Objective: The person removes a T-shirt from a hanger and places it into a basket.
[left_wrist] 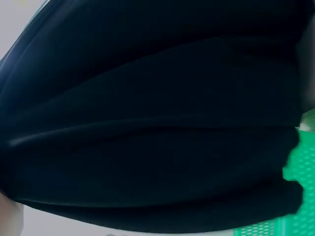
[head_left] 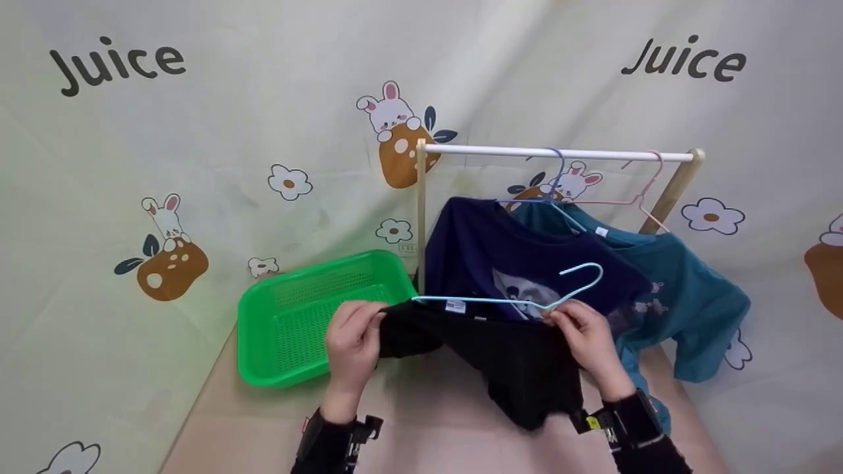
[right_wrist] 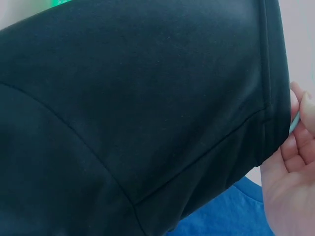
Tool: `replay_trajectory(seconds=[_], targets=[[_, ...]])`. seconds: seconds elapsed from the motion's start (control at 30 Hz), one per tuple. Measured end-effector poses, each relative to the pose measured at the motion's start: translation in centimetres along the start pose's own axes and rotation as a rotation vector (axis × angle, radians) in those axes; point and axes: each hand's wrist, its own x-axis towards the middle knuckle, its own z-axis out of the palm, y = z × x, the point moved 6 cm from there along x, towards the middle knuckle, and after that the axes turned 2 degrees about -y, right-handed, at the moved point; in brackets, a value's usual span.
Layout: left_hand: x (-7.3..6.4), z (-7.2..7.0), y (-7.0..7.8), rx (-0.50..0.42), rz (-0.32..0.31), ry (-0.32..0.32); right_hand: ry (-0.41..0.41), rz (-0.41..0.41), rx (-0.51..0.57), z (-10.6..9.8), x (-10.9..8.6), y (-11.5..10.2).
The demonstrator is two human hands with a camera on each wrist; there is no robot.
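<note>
In the head view a black shirt [head_left: 514, 355] hangs between the two hands in front of the rack. A light blue clothes hanger [head_left: 487, 300] runs along its neckline, hook upward and to the right. The left hand [head_left: 352, 339] pinches the shirt's left shoulder, close to the hanger's left end. Below the hook, the right hand [head_left: 586, 336] pinches the hanger together with the shirt's edge. In the right wrist view, a bit of blue hanger shows between that hand's [right_wrist: 295, 172] fingers. Black cloth [left_wrist: 147, 98] fills most of the left wrist view and hides nearly all of the left hand.
Behind the shirt stands a small rack with a white rail [head_left: 474, 151] and wooden posts. A navy shirt [head_left: 467, 237] and a teal shirt [head_left: 711, 303] hang there on hangers. A green perforated basket [head_left: 253, 329] sits left on the table [head_left: 435, 441], before a printed curtain [head_left: 263, 118].
</note>
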Motion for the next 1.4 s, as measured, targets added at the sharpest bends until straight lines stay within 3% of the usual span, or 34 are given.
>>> replay_trajectory(seconds=[0.13,0.23,0.43,0.6,0.67,0.83,1.13,1.4], targets=[[1.0,-0.5,0.9,-0.004,0.015,0.024,0.035,0.093,0.171,-0.2,-0.3,2.3],[0.5,-0.4,0.3,-0.003,0.011,0.011,0.061,0.170,0.295,-0.1,-0.5,3.7],[-2.6,1.3,-2.0,0.031,-0.018,-0.112,0.076,0.225,0.376,1.0,-0.7,4.2],[-5.4,2.7,-2.9,0.037,-0.108,-0.213,0.114,0.290,0.382,2.1,-1.0,4.5],[-6.3,3.3,-3.1,0.038,-0.128,-0.252,0.133,0.289,0.391,2.3,-1.0,4.4],[-8.3,4.5,-3.2,0.083,-0.105,-0.322,0.201,0.259,0.437,2.7,-0.5,4.0],[-11.5,5.6,-3.7,0.141,-0.128,-0.432,0.276,0.122,0.540,2.8,0.5,3.0],[-13.0,5.3,-4.8,0.169,-0.219,-0.468,0.277,0.179,0.365,1.4,1.5,3.4]])
